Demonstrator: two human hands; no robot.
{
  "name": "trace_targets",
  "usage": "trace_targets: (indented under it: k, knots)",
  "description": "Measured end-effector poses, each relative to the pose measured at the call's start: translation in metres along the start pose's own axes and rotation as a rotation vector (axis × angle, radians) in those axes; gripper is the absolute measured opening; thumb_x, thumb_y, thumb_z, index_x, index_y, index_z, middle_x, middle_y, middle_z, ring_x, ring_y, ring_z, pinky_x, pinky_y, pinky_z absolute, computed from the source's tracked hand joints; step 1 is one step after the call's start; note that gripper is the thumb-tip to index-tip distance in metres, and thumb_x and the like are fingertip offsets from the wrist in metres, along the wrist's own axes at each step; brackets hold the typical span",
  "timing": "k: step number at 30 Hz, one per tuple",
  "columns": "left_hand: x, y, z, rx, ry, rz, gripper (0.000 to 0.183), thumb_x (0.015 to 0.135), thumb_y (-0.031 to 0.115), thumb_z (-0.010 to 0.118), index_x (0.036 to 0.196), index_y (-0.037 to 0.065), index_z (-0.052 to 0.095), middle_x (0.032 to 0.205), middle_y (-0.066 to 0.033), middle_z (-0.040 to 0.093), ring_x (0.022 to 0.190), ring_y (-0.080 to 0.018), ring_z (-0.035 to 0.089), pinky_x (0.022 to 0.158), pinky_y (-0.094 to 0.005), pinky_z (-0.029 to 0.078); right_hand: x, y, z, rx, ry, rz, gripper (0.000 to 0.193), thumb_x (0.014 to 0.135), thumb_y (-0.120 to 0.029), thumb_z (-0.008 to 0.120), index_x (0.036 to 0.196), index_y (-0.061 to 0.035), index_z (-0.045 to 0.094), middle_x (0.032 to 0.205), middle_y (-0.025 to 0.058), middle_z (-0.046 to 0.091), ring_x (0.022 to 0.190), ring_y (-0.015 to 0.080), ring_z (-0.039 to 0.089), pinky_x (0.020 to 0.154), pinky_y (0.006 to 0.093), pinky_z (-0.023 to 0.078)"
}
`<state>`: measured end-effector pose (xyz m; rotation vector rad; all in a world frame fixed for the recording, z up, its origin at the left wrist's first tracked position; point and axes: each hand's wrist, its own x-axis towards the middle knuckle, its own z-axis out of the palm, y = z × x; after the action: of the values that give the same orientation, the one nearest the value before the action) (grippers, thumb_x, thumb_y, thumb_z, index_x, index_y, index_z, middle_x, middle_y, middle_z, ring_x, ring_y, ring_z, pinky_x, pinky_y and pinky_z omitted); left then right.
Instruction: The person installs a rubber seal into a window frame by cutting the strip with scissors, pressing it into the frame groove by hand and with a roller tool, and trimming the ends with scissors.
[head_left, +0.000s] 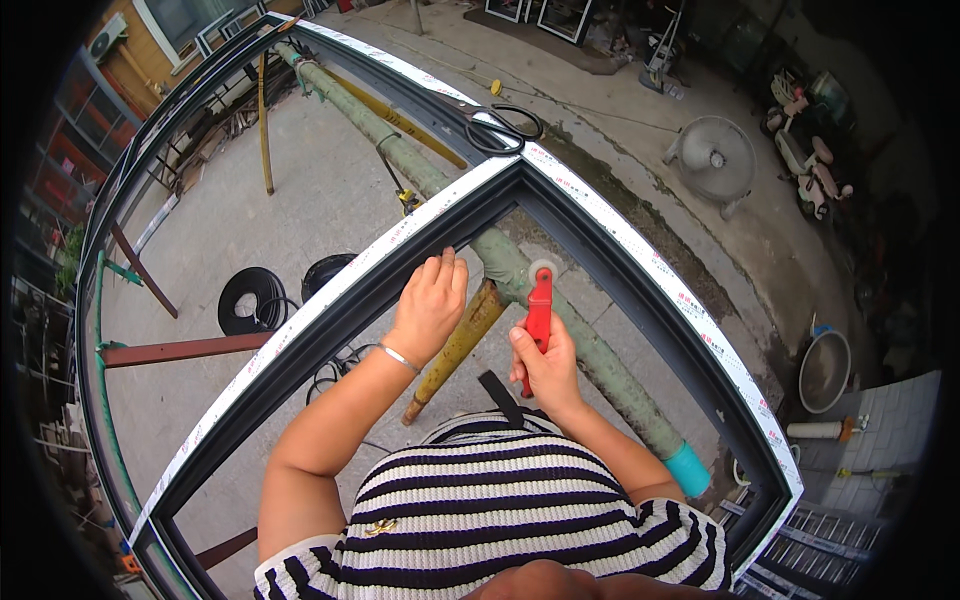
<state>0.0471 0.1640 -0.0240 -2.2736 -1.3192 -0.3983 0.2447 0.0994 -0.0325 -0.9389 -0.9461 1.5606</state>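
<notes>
Concrete yard (220, 230) outdoors; grey fan (713, 160) to the right, coil of black strip (240, 318) on the ground at left.

Head view: large window frame (620, 220), its upper face under white film, lies over a green pole (610, 360), which probably props it at working height. Wearer appears to stand within its opening, likely for reach to the dark inner channel.

Left hand (432, 300): fingers bent and close together, tips at the channel just short of the corner; cannot tell whether they pinch anything.

Right hand (550, 365): fingers wrapped round the handle of a red roller tool (540, 300), thumb along it, wheel upward and apart from the frame, presumably to leave the left hand room.

Scissors (505, 128) rest by the corner joint, seemingly for easy reach.
</notes>
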Motion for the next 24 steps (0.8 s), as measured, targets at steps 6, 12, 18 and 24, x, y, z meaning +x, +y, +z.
trace_targets:
  k: [6,12,18,24]
  knots:
    - [0.003,-0.006,-0.007,-0.119,-0.011,-0.019,0.032,0.081,0.008,0.059,0.111,-0.004,0.060,0.116,-0.0166,0.065,0.097,-0.0252,0.059,0.084,-0.0313,0.051,-0.003,0.000,-0.001,-0.006,0.002,0.018,0.020,0.099,-0.014,0.062,0.110,-0.0034,0.049,0.071,0.0011,0.052,0.050,0.0081,0.050,0.048,0.0260,0.047]
    - [0.009,0.003,-0.010,-0.218,-0.037,-0.117,0.043,0.080,0.002,0.058,0.122,-0.005,0.058,0.116,-0.0142,0.062,0.103,-0.0277,0.058,0.091,-0.0345,0.050,-0.005,0.005,-0.004,0.023,0.021,0.032,0.017,0.100,-0.014,0.061,0.107,-0.0044,0.049,0.071,0.0002,0.052,0.051,0.0070,0.049,0.048,0.0244,0.045]
    - [0.013,0.011,-0.003,-0.081,-0.075,-0.126,0.045,0.080,0.003,0.058,0.124,-0.007,0.059,0.097,-0.0117,0.053,0.093,-0.0263,0.054,0.082,-0.0333,0.048,-0.004,0.005,-0.008,0.046,0.050,0.026,0.015,0.100,-0.014,0.061,0.105,-0.0051,0.050,0.070,-0.0009,0.051,0.051,0.0059,0.048,0.048,0.0232,0.043]
    - [0.019,0.013,0.006,0.026,-0.042,-0.098,0.042,0.081,0.006,0.056,0.121,-0.008,0.060,0.090,-0.0096,0.050,0.087,-0.0238,0.052,0.075,-0.0324,0.045,-0.004,0.003,-0.006,0.043,0.049,0.047,0.015,0.100,-0.014,0.061,0.105,-0.0053,0.050,0.071,-0.0011,0.051,0.052,0.0057,0.048,0.048,0.0232,0.043]
